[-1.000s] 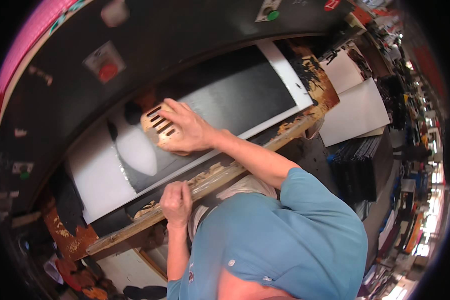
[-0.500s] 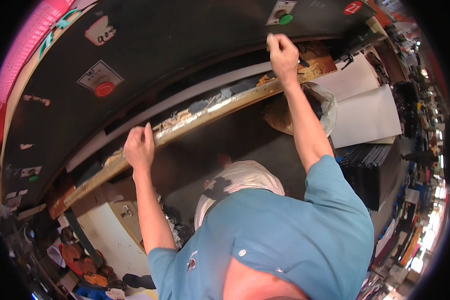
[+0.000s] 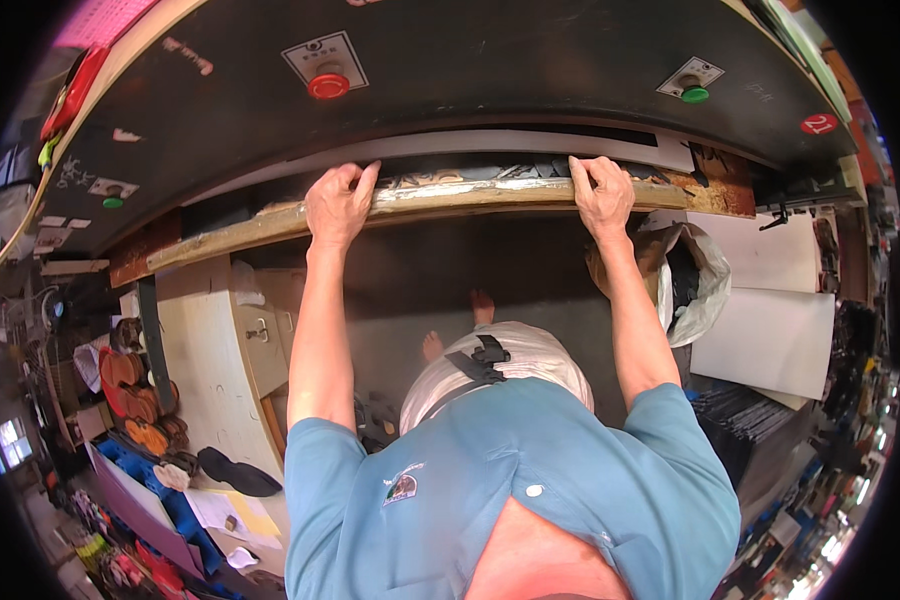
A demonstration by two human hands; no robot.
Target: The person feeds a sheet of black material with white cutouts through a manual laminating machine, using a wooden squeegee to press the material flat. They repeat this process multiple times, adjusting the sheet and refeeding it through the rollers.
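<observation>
White board point(image 3: 450, 143), long axis left-right; left hand point(image 3: 338, 207), right hand point(image 3: 605, 197) curled near front edge, cannot tell if gripping.

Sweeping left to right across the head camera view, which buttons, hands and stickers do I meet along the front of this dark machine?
First green push button → left hand → right hand → second green push button → round red sticker.
</observation>
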